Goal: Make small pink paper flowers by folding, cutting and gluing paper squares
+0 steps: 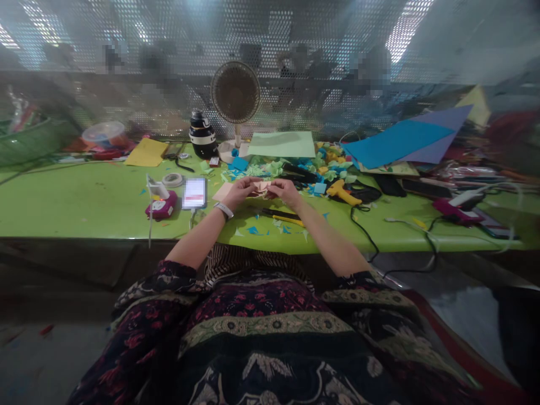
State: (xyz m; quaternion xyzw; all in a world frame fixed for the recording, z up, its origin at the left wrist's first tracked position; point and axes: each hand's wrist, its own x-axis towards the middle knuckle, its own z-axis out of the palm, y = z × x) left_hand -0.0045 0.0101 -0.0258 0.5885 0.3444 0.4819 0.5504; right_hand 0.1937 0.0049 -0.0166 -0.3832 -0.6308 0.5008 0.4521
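Note:
Both hands meet above the green table around a small piece of pale pink paper [262, 186]. My left hand [239, 191], with a white band on the wrist, pinches its left side. On the other side, the fingers of my right hand [286, 192] are closed on the paper too. Fingers cover part of the piece, so its exact shape is hard to make out. A flat pink sheet [223, 192] lies by my left hand. Below the hands rests a yellow-and-black cutter [284, 217], among blue and pale paper scraps [255, 230].
Behind the hands spread green, blue and yellow paper pieces [274, 167] and a small fan [236, 93]. A yellow glue gun [343, 193] with a trailing cord lies to the right. A phone [194, 193], tape roll [172, 179] and purple power adapter [162, 206] sit left.

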